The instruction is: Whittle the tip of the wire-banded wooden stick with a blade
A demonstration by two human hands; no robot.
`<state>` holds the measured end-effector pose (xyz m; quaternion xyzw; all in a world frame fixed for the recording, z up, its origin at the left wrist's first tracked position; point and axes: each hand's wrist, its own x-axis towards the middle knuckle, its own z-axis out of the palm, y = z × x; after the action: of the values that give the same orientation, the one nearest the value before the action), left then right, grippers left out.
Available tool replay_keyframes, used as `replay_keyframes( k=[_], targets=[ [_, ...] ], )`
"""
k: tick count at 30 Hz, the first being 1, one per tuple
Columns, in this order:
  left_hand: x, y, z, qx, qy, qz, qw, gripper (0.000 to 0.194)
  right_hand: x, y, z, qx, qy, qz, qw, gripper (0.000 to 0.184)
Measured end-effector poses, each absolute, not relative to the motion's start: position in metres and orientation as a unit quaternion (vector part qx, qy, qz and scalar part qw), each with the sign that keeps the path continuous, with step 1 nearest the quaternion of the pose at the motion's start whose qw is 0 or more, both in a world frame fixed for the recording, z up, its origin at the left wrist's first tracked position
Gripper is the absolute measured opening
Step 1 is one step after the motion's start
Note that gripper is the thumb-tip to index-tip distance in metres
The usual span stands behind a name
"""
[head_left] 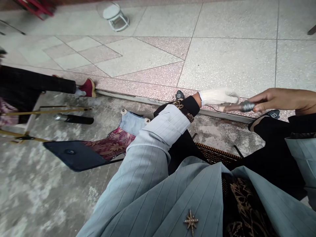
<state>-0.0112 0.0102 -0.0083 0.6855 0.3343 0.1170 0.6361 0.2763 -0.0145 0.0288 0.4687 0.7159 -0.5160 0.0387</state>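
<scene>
1. At the right of the frame, the bare right hand [276,100] grips a slim rod-shaped tool [233,108] by its grey-wrapped section; the tool points leftward, with a brown shaft and a pale tip.
2. The left hand [218,96], in a white knit glove, is at right of centre, its fingers curled just beside the tip; whether they close on anything or touch the tool, I cannot tell.
3. Below the hands, a concrete ledge edge [145,99] crosses the frame. Two black slippers [179,94] show near it, the left one partly hidden by the sleeve.
4. The pale-blue pinstriped sleeve [148,148] cuts across the centre, overlapping a low fabric seat [76,153] of navy and red floral cloth.
5. Lower right of centre, a woven brown-and-yellow seat [217,154] shows between black trouser legs.
6. At left are another person's maroon shoe [87,88] and a black cylinder [76,118] with a silvery end on mottled concrete.
7. Along the top, a round white stool [112,13] stands on speckled grey-and-pink terrazzo [232,62].
</scene>
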Motion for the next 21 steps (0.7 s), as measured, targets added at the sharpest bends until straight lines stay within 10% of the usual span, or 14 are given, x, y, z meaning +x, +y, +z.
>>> replay_keyframes(
  k=[7, 14, 21],
  targets=[
    [-0.008, 0.008, -0.008, 0.676, 0.283, 0.159, 0.662, 0.034, 0.250, -0.034, 0.051, 0.578, 0.569, -0.537, -0.234, 0.048],
    [-0.004, 0.009, -0.020, 0.710, 0.270, 0.137, 0.636, 0.025, 0.240, -0.031, 0.040, 0.628, 0.510, -0.498, -0.312, 0.008],
    [-0.005, -0.001, -0.008, 0.749, 0.291, 0.074, 0.590, 0.021, 0.241, -0.008, 0.028, 0.731, 0.651, -0.203, 0.000, 0.034]
  ],
)
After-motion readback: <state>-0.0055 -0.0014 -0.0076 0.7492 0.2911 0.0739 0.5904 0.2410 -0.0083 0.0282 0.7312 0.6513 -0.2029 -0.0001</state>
